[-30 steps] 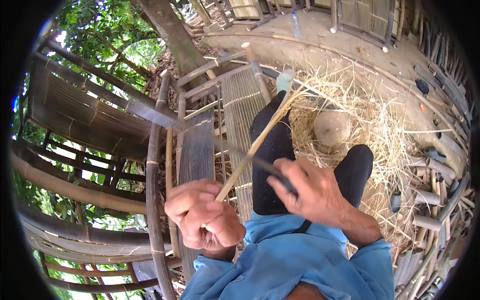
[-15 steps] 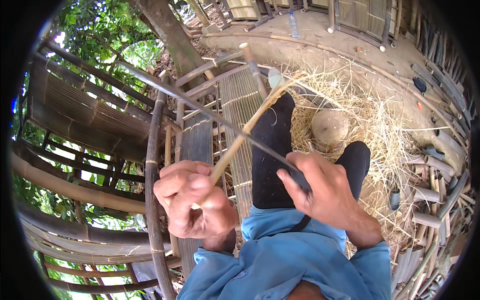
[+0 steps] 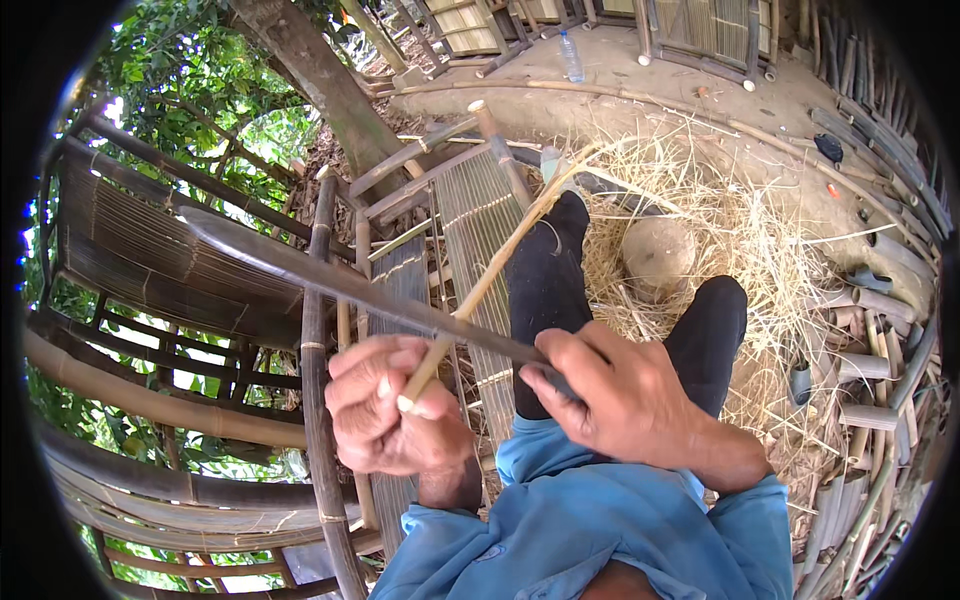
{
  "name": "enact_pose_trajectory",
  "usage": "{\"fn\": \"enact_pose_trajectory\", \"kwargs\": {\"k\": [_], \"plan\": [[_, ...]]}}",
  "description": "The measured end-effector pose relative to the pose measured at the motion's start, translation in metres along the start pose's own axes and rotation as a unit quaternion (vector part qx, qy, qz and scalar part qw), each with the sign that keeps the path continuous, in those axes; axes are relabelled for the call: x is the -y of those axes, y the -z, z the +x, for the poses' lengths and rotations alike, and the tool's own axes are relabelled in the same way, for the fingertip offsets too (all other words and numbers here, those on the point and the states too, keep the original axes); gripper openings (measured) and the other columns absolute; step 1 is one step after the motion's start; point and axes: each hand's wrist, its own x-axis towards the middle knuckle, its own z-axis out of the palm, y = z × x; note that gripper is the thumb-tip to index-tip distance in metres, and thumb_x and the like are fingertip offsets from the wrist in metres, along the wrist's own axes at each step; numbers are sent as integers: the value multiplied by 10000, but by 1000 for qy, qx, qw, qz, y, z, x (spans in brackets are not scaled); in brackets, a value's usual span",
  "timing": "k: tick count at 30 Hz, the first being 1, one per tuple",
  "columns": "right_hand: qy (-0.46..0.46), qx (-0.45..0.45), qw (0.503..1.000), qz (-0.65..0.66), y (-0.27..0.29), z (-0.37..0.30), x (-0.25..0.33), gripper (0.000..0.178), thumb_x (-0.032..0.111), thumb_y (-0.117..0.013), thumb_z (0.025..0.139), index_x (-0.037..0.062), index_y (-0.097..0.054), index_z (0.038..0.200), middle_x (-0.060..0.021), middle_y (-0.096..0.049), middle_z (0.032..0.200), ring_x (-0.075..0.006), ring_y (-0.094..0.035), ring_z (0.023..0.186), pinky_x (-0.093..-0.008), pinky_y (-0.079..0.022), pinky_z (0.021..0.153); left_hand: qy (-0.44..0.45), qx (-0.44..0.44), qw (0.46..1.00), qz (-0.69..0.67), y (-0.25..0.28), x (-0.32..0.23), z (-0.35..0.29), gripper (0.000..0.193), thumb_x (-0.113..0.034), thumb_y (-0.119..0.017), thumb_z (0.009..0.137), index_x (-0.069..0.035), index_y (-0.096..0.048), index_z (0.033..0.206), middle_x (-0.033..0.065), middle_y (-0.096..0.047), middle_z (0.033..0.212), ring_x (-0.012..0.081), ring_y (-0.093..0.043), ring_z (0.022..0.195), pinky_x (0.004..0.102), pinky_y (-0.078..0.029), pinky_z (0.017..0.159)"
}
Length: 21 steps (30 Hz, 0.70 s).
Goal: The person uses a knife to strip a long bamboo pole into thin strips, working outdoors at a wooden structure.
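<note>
My left hand (image 3: 395, 410) is closed around the near end of a thin bamboo strip (image 3: 500, 258). The strip slants away to the upper right, and its far end is frayed into pale fibres above my knee. My right hand (image 3: 625, 398) grips the handle of a long machete (image 3: 330, 280), whose dark blade points to the upper left. The blade crosses over the strip just beyond my left fingers and appears to touch it. Most of the handle is hidden inside my right fingers.
Pale shavings (image 3: 745, 250) lie heaped on the ground around a round wooden block (image 3: 660, 255). Bamboo benches (image 3: 470, 200) and railings (image 3: 318, 400) stand on my left. Cut bamboo pieces (image 3: 865, 390) line the right side. A plastic bottle (image 3: 571, 58) stands at the back.
The machete has slid along the strip toward my left hand, its blade now turned to show more of its broad side. My right hand has shifted slightly nearer and left.
</note>
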Motion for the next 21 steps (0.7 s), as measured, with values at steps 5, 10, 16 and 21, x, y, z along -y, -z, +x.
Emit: {"fn": "enact_pose_trajectory", "kwargs": {"k": [5,10,16,21], "plan": [[1,24,1000,16,2,-2,2,218,211,-748,915,67,-606,997,-69,-491,662,-201,-535,449,-349,-440,358,-5,14,999,52,8,-8,3,234,-175,-817,875,-40,-657,980,118,-688,880,279,-689,775,309,-604,652],[-11,42,999,4,11,-6,-8,199,208,-725,932,70,-584,957,-72,-483,638,-211,-518,426,-356,-431,348,7,4,998,64,1,-6,-2,241,-158,-815,875,-24,-620,923,100,-626,815,277,-668,760,321,-612,588],[-39,29,999,-13,14,-8,-22,201,209,-723,926,87,-567,959,-64,-487,631,-220,-548,472,-374,-463,380,33,-16,999,12,-12,-5,1,267,-203,-831,860,-39,-642,951,91,-639,837,252,-648,777,298,-590,573],[-47,51,998,8,18,-8,-45,168,171,-696,924,91,-567,996,-98,-532,628,-241,-539,455,-384,-468,393,22,-12,1000,-14,-14,0,0,277,-186,-851,832,-59,-670,999,87,-661,900,240,-649,793,325,-585,629]]}}
